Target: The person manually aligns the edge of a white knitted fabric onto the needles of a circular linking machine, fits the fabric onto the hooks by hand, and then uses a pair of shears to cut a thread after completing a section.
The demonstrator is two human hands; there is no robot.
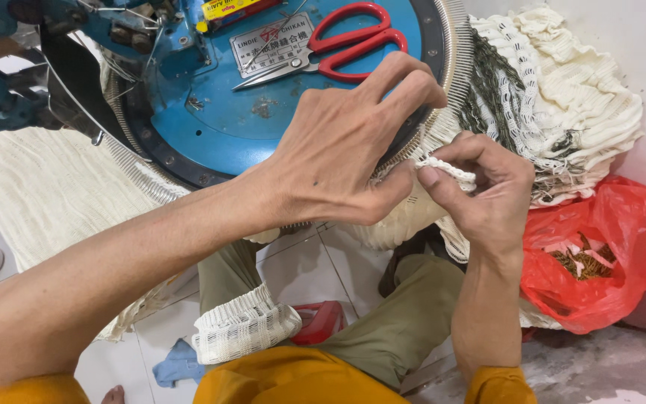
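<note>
Two bare hands work at the edge of a big round blue metal machine (263,112) with a ring of thin needles. Our left hand (338,157) lies over the rim, its fingers (405,78) spread a little and pressing down on the needle ring. Our right hand (487,194) pinches a cream knitted cloth edge (446,170) between thumb and fingers, right beside the left thumb and touching the ring. We see the rest of this cream cloth hang down under the machine.

On top of the machine lie red-handled steel scissors (345,45), just past the left fingers. A heap of cream knitted pieces with dark threads (562,97) sits to the right. Below it stands a red plastic bag (614,247) with scraps inside. One cream ribbed cuff (244,325) rests on our left knee, over green trousers (405,322).
</note>
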